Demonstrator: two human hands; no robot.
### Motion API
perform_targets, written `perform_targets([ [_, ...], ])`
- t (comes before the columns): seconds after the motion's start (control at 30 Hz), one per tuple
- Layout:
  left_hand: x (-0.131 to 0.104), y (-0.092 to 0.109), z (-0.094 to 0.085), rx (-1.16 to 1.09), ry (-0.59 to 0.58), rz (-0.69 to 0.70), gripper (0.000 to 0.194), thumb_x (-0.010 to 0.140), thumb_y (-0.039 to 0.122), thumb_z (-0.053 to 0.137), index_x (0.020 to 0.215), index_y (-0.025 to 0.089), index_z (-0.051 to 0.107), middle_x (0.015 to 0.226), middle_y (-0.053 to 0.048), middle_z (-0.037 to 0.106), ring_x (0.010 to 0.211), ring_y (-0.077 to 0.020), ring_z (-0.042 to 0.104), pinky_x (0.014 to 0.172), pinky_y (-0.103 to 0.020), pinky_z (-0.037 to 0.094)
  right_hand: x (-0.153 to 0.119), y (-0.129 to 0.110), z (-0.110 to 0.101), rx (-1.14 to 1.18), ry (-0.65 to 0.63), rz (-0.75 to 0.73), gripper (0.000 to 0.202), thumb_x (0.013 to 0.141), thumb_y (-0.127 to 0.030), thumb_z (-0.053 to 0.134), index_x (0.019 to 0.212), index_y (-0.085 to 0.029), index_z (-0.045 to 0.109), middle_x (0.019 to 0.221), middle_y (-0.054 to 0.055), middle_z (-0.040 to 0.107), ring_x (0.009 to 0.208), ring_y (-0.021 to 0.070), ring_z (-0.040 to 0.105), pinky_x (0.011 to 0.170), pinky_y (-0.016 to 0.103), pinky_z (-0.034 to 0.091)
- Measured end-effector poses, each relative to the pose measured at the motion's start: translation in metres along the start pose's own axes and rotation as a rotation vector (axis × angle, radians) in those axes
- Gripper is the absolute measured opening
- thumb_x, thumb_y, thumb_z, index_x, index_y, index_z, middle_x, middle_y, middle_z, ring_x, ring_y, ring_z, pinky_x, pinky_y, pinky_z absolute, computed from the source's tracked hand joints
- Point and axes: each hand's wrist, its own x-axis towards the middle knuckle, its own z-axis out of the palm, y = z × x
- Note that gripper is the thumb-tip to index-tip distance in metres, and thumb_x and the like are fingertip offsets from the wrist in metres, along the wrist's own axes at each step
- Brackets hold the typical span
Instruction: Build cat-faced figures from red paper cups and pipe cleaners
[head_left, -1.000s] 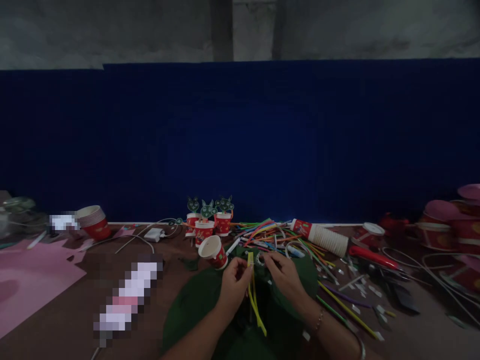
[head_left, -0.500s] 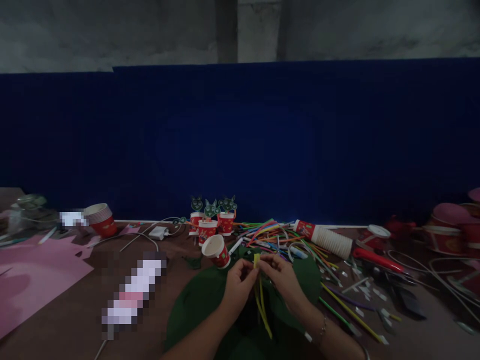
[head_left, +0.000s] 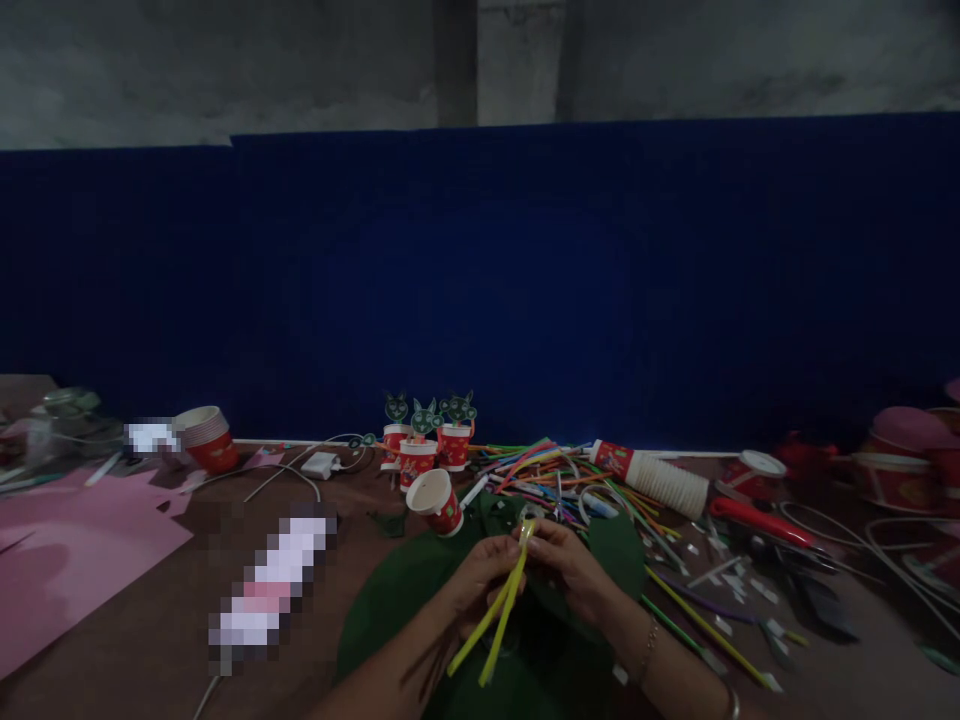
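A yellow pipe cleaner (head_left: 492, 640), or perhaps a pair of them, is held over dark green paper (head_left: 397, 590) in the middle of the table. Its two legs hang down to the lower left, and the bent top end has a shiny look, like clear tape. My left hand (head_left: 486, 572) is closed around it just below the top. The fingers of my right hand (head_left: 566, 562) pinch that shiny end. Just beyond my hands, a red and white paper cup (head_left: 439, 505) lies tilted beside a white marker (head_left: 474, 492).
Three cup figures with animal heads (head_left: 417, 460) stand behind. A heap of coloured pipe cleaners (head_left: 536, 465), a stack of cups (head_left: 664, 482) and a red-handled tool (head_left: 765, 518) lie rightward. Pink paper (head_left: 75, 560) and a white charger (head_left: 321, 465) are at left.
The yellow legs have swung from hanging toward the lower right to the lower left. My hands have turned the piece, and its shiny top end now shows between my fingers.
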Motion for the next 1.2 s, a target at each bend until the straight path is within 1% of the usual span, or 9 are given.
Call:
perform_targets([
  [0.13,-0.003,0.002,-0.001,-0.058,-0.102,-0.034,0.032,0.07,0.04,0.067,0.066,0.013,0.051,0.035,0.007,0.045,0.022,0.0006,0.022,0.026,-0.014,0.013,-0.001,0.001,-0.001,0.076,-0.048,-0.011,0.023,0.056,-0.029,0.079,0.069,-0.016,0.066,0.068,0.001,0.063,0.063,0.0107,0.058,0.061,0.021,0.044],
  [0.37,-0.004,0.001,-0.003,-0.05,-0.122,-0.037,0.033,0.068,0.041,0.068,0.068,0.011,0.055,0.036,0.006,0.046,0.022,0.0003,0.023,0.027,-0.015,0.012,-0.004,0.001,0.002,0.056,0.0,0.006,0.025,0.054,-0.033,0.08,0.065,-0.016,0.066,0.062,-0.001,0.06,0.058,0.0087,0.054,0.059,0.021,0.042],
  [0.5,0.001,-0.002,-0.001,0.014,0.053,0.022,0.035,0.063,0.043,0.072,0.065,0.012,0.054,0.04,0.004,0.051,0.024,0.0001,0.027,0.027,-0.014,0.016,-0.001,0.004,0.001,-0.037,0.083,-0.016,0.031,0.064,-0.047,0.07,0.069,-0.016,0.066,0.055,-0.002,0.053,0.049,0.0074,0.044,0.046,0.018,0.033],
  [0.63,0.004,-0.004,0.002,0.091,0.296,0.145,0.034,0.063,0.043,0.071,0.065,0.017,0.049,0.037,0.009,0.043,0.024,-0.0014,0.027,0.027,-0.014,0.017,0.005,0.006,-0.001,-0.175,0.104,-0.082,0.034,0.066,-0.047,0.069,0.076,-0.014,0.065,0.054,-0.003,0.048,0.046,0.0059,0.037,0.041,0.018,0.024],
  [0.77,0.003,-0.003,0.002,0.172,0.38,0.188,0.032,0.066,0.043,0.068,0.066,0.016,0.052,0.041,0.009,0.043,0.028,-0.0026,0.033,0.028,-0.014,0.022,0.006,0.002,0.0,-0.228,0.211,-0.135,0.031,0.066,-0.044,0.07,0.069,-0.014,0.062,0.054,-0.004,0.046,0.046,0.0048,0.035,0.04,0.017,0.023],
  [0.87,0.002,-0.001,0.002,0.179,0.388,0.219,0.028,0.067,0.038,0.068,0.08,0.016,0.059,0.052,0.005,0.053,0.035,-0.0039,0.04,0.034,-0.015,0.03,0.006,-0.002,0.0,-0.159,0.275,-0.145,0.031,0.068,-0.045,0.068,0.07,-0.015,0.061,0.054,-0.004,0.047,0.045,0.0049,0.036,0.039,0.017,0.022],
  [0.97,0.001,0.001,0.003,0.317,0.342,0.336,0.035,0.066,0.025,0.068,0.1,0.018,0.06,0.078,-0.002,0.064,0.057,-0.0098,0.056,0.053,-0.02,0.044,0.008,-0.003,-0.002,-0.081,0.314,-0.127,0.032,0.067,-0.046,0.068,0.071,-0.016,0.059,0.052,-0.005,0.045,0.044,0.0057,0.036,0.039,0.018,0.021],
  [1.07,-0.001,0.001,0.005,0.543,0.246,0.479,0.024,0.069,0.019,0.063,0.093,0.018,0.067,0.088,-0.006,0.063,0.08,-0.0172,0.059,0.073,-0.026,0.046,0.01,0.0,-0.003,-0.035,0.305,-0.147,0.031,0.066,-0.045,0.069,0.07,-0.016,0.058,0.051,-0.006,0.044,0.044,0.0059,0.036,0.041,0.018,0.024],
  [1.2,-0.004,0.002,0.009,0.677,0.223,0.59,0.015,0.07,0.023,0.063,0.082,0.018,0.07,0.086,-0.007,0.061,0.083,-0.0191,0.056,0.076,-0.027,0.045,0.012,0.003,-0.004,-0.004,0.272,-0.165,0.029,0.067,-0.043,0.069,0.072,-0.016,0.059,0.054,-0.006,0.047,0.046,0.0063,0.038,0.044,0.018,0.029],
])
